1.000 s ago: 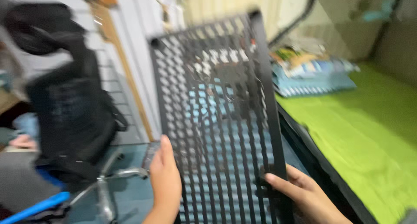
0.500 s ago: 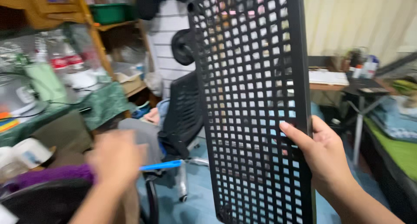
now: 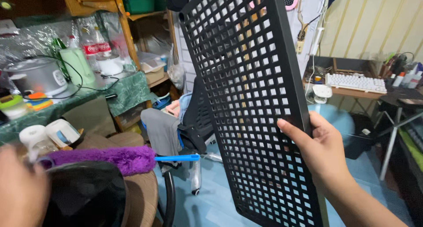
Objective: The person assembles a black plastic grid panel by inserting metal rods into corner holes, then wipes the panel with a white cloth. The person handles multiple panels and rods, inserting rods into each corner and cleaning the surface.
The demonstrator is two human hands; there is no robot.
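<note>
My right hand (image 3: 324,152) grips the right edge of a large black grid panel (image 3: 246,95) with square holes, holding it upright and tilted in front of me. My left hand (image 3: 20,189) is blurred at the lower left edge, near a purple fluffy duster (image 3: 105,158) with a blue handle (image 3: 176,158). The duster lies on a round brown seat (image 3: 141,196) beside a black rounded object (image 3: 83,194). Whether the left hand touches the duster cannot be made out.
A black office chair (image 3: 194,121) draped with grey cloth stands behind the panel. At left, a green-covered counter (image 3: 128,88) carries a rice cooker (image 3: 35,75), a green kettle and bottles. A desk with a white keyboard (image 3: 354,82) stands at right. The floor is blue.
The left hand has let go of the panel and dropped toward the lower left by the duster. My view swung left, and the right hand now holds the panel alone.
</note>
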